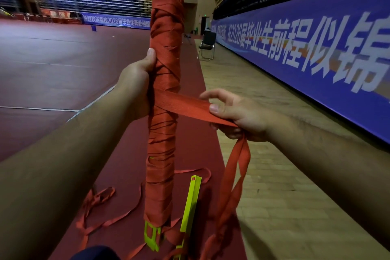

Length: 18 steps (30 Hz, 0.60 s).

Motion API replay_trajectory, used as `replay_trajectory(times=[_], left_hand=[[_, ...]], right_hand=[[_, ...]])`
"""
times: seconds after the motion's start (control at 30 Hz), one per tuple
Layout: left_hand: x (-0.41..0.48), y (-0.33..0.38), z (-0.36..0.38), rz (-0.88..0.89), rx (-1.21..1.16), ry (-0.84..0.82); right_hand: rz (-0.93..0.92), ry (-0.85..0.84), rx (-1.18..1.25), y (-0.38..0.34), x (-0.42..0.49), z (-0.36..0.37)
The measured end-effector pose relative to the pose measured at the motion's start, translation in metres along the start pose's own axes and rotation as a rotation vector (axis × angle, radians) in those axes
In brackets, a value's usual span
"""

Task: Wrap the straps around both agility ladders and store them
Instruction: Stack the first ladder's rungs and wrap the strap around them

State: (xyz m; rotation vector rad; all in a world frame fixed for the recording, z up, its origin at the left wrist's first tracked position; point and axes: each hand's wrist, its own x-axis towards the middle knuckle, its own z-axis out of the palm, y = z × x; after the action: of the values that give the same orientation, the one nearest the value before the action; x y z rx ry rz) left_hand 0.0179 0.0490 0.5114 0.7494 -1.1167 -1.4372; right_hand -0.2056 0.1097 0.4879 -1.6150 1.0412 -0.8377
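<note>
An upright bundle of yellow-green ladder rungs stands in front of me, wound almost top to bottom in red strap. My left hand grips the bundle at its middle, thumb pointing up along it. A length of the red strap runs taut from the bundle to the right. My right hand holds that strap, thumb pressed on top, and the loose remainder hangs from it toward the floor. A second stack of yellow-green rungs lies on the floor behind the bundle, with its red straps spread loose.
I stand on a dark red mat beside a wooden floor strip. A blue banner wall runs along the right. A folding chair stands further ahead. Stadium seating rises at the back.
</note>
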Motion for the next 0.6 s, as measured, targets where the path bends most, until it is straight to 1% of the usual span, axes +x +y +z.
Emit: replay_trajectory(times=[0.07,0.17,0.3,0.47,0.57,0.6], left_hand=[[-0.001,0.000,-0.001,0.001,-0.007,0.000],[-0.001,0.001,-0.002,-0.004,-0.003,0.001],[-0.001,0.001,-0.001,-0.020,0.006,0.012],[-0.002,0.003,0.001,-0.018,0.029,0.005],[0.000,0.006,-0.001,-0.013,0.054,0.007],[0.001,0.007,-0.003,-0.011,0.053,0.009]], right_hand=[[-0.058,-0.004,-0.029,-0.001,-0.001,0.000],[-0.085,0.015,-0.080,-0.009,-0.006,0.001],[-0.065,-0.015,-0.165,-0.011,-0.006,0.002],[-0.026,0.003,-0.346,-0.010,-0.002,0.002],[-0.027,-0.042,-0.480,-0.011,-0.001,0.001],[-0.031,-0.049,-0.491,-0.010,-0.001,0.000]])
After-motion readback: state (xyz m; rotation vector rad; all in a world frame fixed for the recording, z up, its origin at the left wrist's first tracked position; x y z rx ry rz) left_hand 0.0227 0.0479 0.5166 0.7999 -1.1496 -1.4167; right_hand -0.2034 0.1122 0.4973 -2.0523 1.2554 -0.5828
